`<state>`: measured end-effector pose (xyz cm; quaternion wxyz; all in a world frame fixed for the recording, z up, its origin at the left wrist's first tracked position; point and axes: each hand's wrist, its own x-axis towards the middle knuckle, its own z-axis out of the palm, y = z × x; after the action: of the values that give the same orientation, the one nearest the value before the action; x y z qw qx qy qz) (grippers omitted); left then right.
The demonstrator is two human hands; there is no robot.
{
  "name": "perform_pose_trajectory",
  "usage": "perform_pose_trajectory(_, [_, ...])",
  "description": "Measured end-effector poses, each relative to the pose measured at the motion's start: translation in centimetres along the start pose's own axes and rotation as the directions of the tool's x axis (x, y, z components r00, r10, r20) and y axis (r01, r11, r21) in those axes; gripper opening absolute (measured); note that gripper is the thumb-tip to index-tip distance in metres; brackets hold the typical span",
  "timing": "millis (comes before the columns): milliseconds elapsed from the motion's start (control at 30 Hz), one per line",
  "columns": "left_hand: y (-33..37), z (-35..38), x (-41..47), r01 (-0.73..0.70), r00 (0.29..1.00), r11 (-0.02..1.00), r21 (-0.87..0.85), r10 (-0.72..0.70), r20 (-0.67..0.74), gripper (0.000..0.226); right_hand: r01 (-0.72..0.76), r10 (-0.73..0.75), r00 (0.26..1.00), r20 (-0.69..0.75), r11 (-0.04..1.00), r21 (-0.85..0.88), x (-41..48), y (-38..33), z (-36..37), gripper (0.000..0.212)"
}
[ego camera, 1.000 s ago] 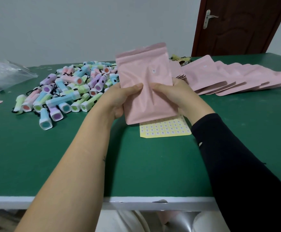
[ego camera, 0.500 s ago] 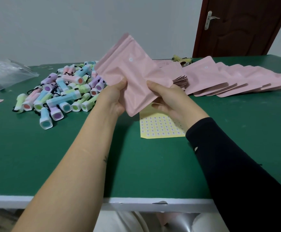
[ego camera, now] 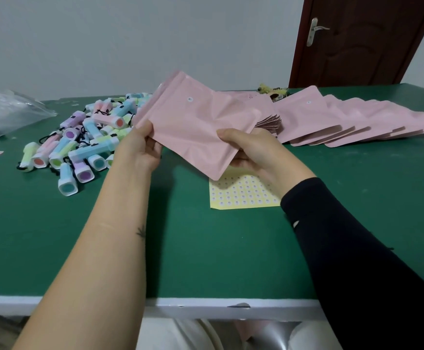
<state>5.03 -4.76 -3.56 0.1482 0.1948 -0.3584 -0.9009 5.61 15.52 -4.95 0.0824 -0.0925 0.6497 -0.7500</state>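
Head view: the pouch [ego camera: 193,127], upright a second ago with its mouth end on top, is now tipped over to the left and lies nearly flat in the air, just above the sticker sheet [ego camera: 243,195]. More of that sheet shows than before. The mouth end now points up and left, toward the torches [ego camera: 87,140] heaped left of the sheet.

The left grip [ego camera: 140,152] has moved to that end and pinches its edge, thumb on top and fingers beneath. The right grip [ego camera: 254,152] holds the lower corner, thumb on the face and fingers curled under.

A round sticker [ego camera: 189,99] already sits on the pouch, so I judge the labelling done and the turn a set-up for parting the mouth and loading a torch. Whether the mouth is open yet cannot be told. More pouches [ego camera: 344,120] lie fanned on the worktop [ego camera: 206,248] right of the sheet.
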Motion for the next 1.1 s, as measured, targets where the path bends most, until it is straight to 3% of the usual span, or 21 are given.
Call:
perform_pose_trajectory(133, [0.0, -0.5, -0.4, -0.05, 0.999, 0.996, 0.073, 0.051, -0.003, 0.002, 0.007, -0.009, 1.0, -0.022, 0.998, -0.062, 0.3, -0.1, -0.9, 0.018])
perform_pose_trajectory(200, [0.1, -0.8, 0.0, -0.185, 0.982, 0.939, 0.29, 0.188, 0.018, 0.011, 0.016, -0.021, 0.999, -0.048, 0.993, -0.116, 0.4, -0.2, -1.7, 0.018])
perform_pose_trajectory(267, [0.1, -1.1, 0.4, -0.337, 0.931, 0.719, 0.608, 0.348, 0.105, 0.019, 0.011, -0.019, 0.999, -0.048, 0.985, -0.17, 0.6, -0.4, -2.5, 0.02])
perform_pose_trajectory(333, [0.0, -1.1, 0.5, -0.387, 0.904, 0.516, 0.764, 0.376, 0.204, 0.033, -0.002, -0.003, 1.0, -0.025, 0.98, -0.198, 0.8, -0.3, -3.0, 0.021])
perform_pose_trajectory(433, [-0.7, -1.0, 0.8, -0.462, 0.857, 0.321, 0.827, 0.4, 0.324, 0.048, -0.008, 0.004, 1.0, -0.017, 0.977, -0.214, 0.9, 0.1, -3.6, 0.019])
perform_pose_trajectory(533, [-0.9, -0.9, 0.6, -0.548, 0.769, 0.146, 0.824, 0.476, 0.427, 0.043, -0.021, 0.023, 1.0, 0.006, 0.98, -0.196, 0.8, 0.1, -4.0, 0.022])
perform_pose_trajectory(733, [-1.4, -0.8, 0.4, -0.597, 0.746, 0.192, 0.779, 0.488, 0.452, 0.028, -0.039, 0.053, 0.996, 0.073, 0.984, -0.176, 0.4, 0.2, -4.9, 0.023])
perform_pose_trajectory(867, [-1.6, -0.7, 0.4, -0.606, 0.775, 0.349, 0.715, 0.462, 0.432, 0.028, -0.063, 0.064, 0.997, 0.035, 0.997, -0.042, 0.5, 0.4, -5.1, 0.021])
perform_pose_trajectory(1000, [-1.7, -0.4, 0.3, -0.619, 0.763, 0.36, 0.698, 0.488, 0.425, 0.032, -0.086, 0.087, 0.996, 0.003, 0.989, 0.124, 0.8, 0.1, -4.9, 0.023])
perform_pose_trajectory(1100, [-1.7, -0.4, 0.3, -0.63, 0.754, 0.363, 0.686, 0.498, 0.429, 0.035, -0.115, 0.119, 0.993, -0.021, 0.983, 0.142, 0.7, 0.0, -4.9, 0.022])
